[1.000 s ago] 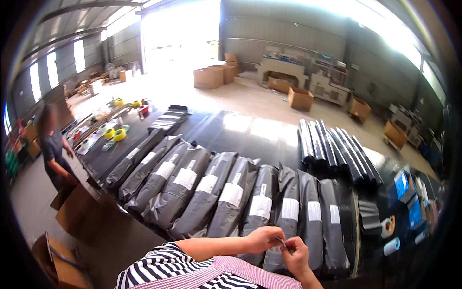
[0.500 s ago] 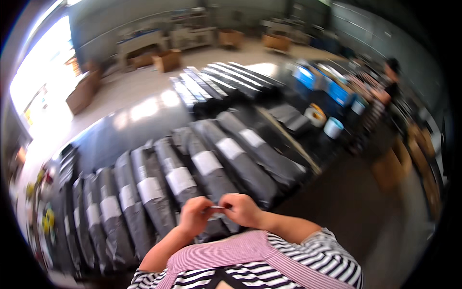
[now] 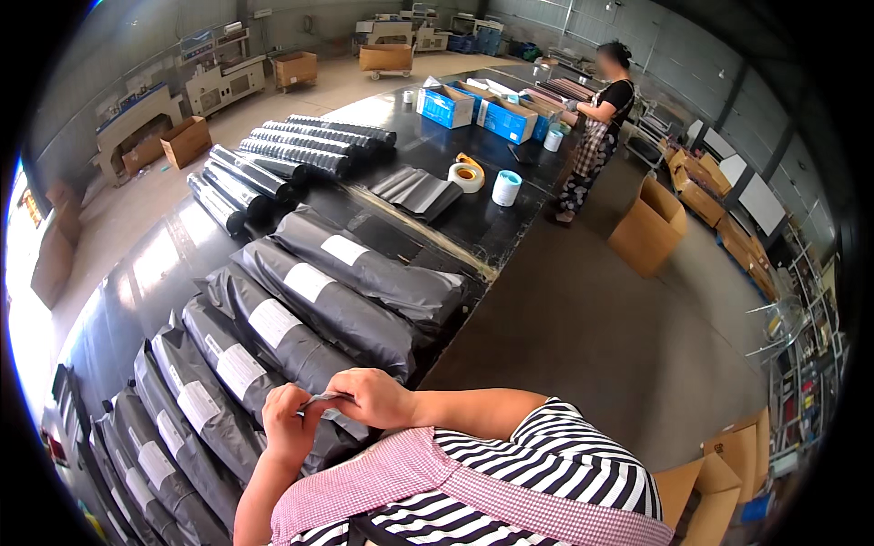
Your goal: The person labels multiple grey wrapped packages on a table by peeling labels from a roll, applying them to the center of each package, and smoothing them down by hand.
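My left hand [image 3: 288, 420] and my right hand [image 3: 375, 399] are close together at my chest, fingers closed in a pinch. Between them stretches a thin greyish piece of film [image 3: 325, 398]; whether it belongs to the bag below, I cannot tell. Just beneath my hands, several long grey plastic mailing bags lie side by side, packed full, each with a white label. One such bag [image 3: 314, 350] is nearest my right hand, and another bag [image 3: 217, 420] lies left of my left hand.
On the black table [image 3: 146, 264] sit shiny black rolls [image 3: 296, 150], flat grey bags [image 3: 414, 189], a tape roll [image 3: 467, 176], a white-and-blue roll [image 3: 506, 188] and blue boxes [image 3: 507, 120]. A co-worker [image 3: 601, 118] stands at the far right side, beyond a cardboard box [image 3: 649, 226] on the floor.
My view has swung to the right, showing more floor and the co-worker. Both hands stay pinched together, with the thin film still between them.
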The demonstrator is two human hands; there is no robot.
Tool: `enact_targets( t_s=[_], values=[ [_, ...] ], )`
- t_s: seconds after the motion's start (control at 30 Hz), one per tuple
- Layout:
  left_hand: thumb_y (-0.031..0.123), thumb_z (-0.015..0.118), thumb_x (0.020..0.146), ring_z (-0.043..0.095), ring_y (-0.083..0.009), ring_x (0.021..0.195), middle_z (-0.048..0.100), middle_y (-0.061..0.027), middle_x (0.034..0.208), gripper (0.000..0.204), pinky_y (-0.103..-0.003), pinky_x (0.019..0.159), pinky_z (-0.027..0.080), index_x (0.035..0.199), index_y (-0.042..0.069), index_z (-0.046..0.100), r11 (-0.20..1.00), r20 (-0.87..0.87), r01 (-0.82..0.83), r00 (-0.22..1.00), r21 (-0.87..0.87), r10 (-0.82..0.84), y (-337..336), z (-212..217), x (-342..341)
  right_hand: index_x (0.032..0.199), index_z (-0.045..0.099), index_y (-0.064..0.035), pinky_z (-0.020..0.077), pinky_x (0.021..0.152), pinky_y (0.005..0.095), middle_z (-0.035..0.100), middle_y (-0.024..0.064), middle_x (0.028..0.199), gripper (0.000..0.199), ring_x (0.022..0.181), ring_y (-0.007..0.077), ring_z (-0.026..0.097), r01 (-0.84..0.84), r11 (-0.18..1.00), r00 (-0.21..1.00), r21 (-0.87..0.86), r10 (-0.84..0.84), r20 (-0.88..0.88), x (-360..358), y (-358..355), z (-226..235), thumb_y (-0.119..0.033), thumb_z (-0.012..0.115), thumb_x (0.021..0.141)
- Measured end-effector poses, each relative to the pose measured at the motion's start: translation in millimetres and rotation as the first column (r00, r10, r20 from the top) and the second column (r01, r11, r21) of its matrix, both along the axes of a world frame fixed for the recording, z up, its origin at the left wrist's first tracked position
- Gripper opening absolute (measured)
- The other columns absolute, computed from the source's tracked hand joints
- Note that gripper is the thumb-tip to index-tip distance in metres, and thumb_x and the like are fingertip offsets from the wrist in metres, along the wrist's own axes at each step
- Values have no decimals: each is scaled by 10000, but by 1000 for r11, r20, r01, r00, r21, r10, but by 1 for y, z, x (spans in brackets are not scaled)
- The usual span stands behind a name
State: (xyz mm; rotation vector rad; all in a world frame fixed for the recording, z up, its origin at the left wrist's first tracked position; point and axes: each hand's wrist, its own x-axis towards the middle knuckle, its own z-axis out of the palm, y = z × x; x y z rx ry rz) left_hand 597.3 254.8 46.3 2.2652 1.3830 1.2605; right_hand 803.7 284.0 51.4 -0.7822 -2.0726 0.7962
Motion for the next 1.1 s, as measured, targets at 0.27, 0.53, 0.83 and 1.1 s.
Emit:
enact_targets(
  t_s=[0.27,0.53,0.83,1.1],
  values=[
    [182,854,729,538,-330,621,534,-102,654,355,-415,608,412,707,59,523,1000,-7,-14,1000,-18,13,9,-3,17,980,621,-32,534,664,389,699,169,799,168,752,350,702,53,977,992,-205,-75,-102,21,4,-1,-118,723,877],
    [246,880,717,523,-320,610,522,-98,640,413,-405,594,403,686,59,514,996,21,-39,999,-83,41,16,-9,32,939,596,-45,524,660,425,689,178,775,144,754,377,691,57,965,991,-257,-86,-102,34,13,-7,-125,703,886],
    [109,829,751,584,-318,655,586,-110,712,257,-395,618,450,779,40,583,980,126,-15,991,-199,41,26,-9,51,930,595,-37,518,668,436,683,179,792,141,762,376,687,59,958,992,-281,-87,-89,48,32,-13,-113,699,873],
    [88,804,771,580,-310,642,585,-119,706,244,-385,605,446,765,19,571,962,119,-67,988,-265,101,43,-15,63,913,607,-34,519,705,361,660,135,869,114,799,290,672,49,970,994,-239,-72,-87,61,52,-24,-31,704,853]
  ],
)
